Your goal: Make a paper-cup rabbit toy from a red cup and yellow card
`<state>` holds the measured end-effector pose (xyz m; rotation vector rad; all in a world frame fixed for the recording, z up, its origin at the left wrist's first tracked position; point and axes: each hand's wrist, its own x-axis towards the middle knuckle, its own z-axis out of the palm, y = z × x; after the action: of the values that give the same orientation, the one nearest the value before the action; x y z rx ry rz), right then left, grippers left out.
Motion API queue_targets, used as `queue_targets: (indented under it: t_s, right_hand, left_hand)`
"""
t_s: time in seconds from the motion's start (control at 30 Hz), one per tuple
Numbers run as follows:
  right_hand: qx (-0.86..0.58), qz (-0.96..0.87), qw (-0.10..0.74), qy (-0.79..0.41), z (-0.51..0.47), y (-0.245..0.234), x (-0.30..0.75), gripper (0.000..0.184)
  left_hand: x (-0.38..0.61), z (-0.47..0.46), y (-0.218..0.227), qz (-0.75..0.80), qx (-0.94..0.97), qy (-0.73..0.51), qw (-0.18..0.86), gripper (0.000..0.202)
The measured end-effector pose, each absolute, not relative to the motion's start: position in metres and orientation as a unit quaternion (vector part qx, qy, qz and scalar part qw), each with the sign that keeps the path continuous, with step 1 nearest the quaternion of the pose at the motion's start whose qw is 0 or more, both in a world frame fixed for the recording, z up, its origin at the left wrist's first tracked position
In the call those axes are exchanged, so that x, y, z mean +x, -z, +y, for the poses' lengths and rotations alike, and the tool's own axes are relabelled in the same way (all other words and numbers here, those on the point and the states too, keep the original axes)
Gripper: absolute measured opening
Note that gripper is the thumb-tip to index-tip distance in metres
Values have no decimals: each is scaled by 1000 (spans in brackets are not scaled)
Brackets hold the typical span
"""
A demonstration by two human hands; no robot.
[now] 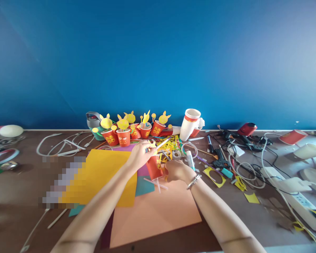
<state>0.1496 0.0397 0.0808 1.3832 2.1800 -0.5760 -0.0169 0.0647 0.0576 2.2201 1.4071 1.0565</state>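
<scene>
A red paper cup (155,168) with yellow print is tilted slightly between my hands, above the peach paper (152,218). My left hand (140,154) is closed at its upper left rim, thumb across the top. A bit of yellow paper (152,144) shows by the thumb. My right hand (177,170) is beside the cup's right side, with curled fingers close against it; what they pinch is hidden. Clear plastic strips (158,183) lie just below the cup. A pale stick (163,143) with a purple end appears behind the cup's rim.
Several red cups (123,137) with yellow paper rabbit heads line the wall. Stacked white cups (190,123) stand right of them. Yellow sheets (110,172) lie at left. A glue gun (221,160), cables, yellow scraps and a power strip (297,196) spread across the right.
</scene>
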Motion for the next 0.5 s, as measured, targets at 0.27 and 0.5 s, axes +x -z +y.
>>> queue_targets:
  t_s: [0.27,0.5]
  right_hand:
    - [509,798,251,203,41,-80,151,27]
    - [500,817,109,266,61,-62,179,15]
  left_hand:
    - [-14,61,-60,487,783,-349,166,16]
    - [-8,53,-61,402,852,-297,157,8]
